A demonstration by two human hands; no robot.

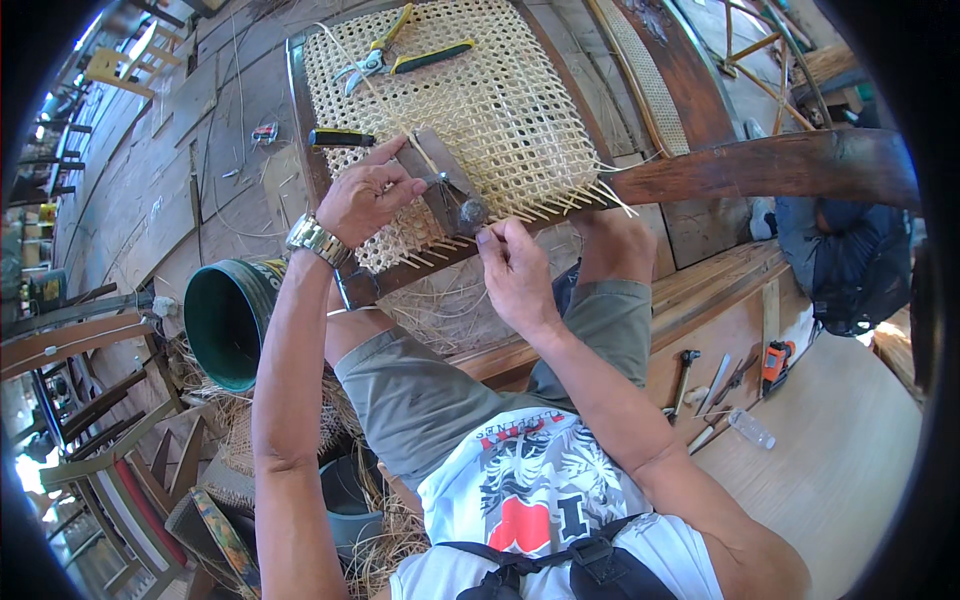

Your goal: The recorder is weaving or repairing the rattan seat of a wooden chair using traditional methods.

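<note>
A woven cane seat panel (520,110) in a dark wooden frame lies before me, with loose strand ends sticking out along its near edge. On it rests a small wooden block (434,152) with metal pieces and a dark round lump (472,214) at its near end. My left hand (368,203), wearing a metal watch, grips the block's left side, thumb on top. A long cane strand (372,88) runs over the panel and onto the block. At the block's near end, my right hand (517,275) is closed in a pinch on a thin cane strand, partly hidden by its fingers.
Pruning shears (372,62) and a yellow-and-black handle (342,138) lie on the panel. A green bucket (225,325) stands left of my legs, near cane scraps. A curved wooden rail (770,168) extends right. A hammer (684,380) and a plastic bottle (750,428) lie at lower right.
</note>
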